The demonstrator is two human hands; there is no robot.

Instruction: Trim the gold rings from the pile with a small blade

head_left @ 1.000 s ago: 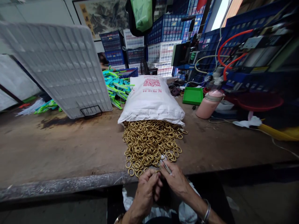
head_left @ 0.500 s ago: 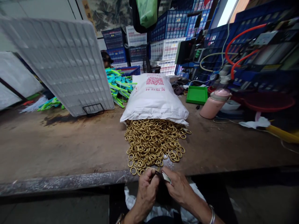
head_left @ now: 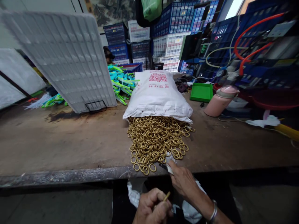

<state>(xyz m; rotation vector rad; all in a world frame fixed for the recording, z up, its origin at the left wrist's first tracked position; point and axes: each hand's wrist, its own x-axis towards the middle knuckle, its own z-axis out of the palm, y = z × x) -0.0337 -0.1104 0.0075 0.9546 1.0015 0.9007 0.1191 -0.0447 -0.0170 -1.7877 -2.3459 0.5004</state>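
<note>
A single brass-coloured ring (head_left: 167, 195), turned nearly edge-on, is pinched between the thumb and fingers of the left hand (head_left: 153, 206), below the front edge of the table and apart from the heap of rings (head_left: 153, 137). The right hand (head_left: 184, 180) is wrapped around a small tool (head_left: 163, 166), its dark, narrow tip pointing at the nearest rings; from where I stand I cannot make out exactly what it is, nor whether it touches them. So one ring is in hand, and a great many are left, spread from the lower end of the white sack (head_left: 157, 93) almost to the table's edge. The sack bulges, so I'd judge more lie inside. How many are finished, I cannot tell. Around this, on the brown table (head_left: 70, 143), a pale ribbed panel (head_left: 67, 62) leans at the left beside turquoise and green plastic pieces (head_left: 121, 82); at the right sit a green tray (head_left: 201, 92) and a pink bottle (head_left: 219, 102), with stacked crates (head_left: 171, 43) beyond.
</note>
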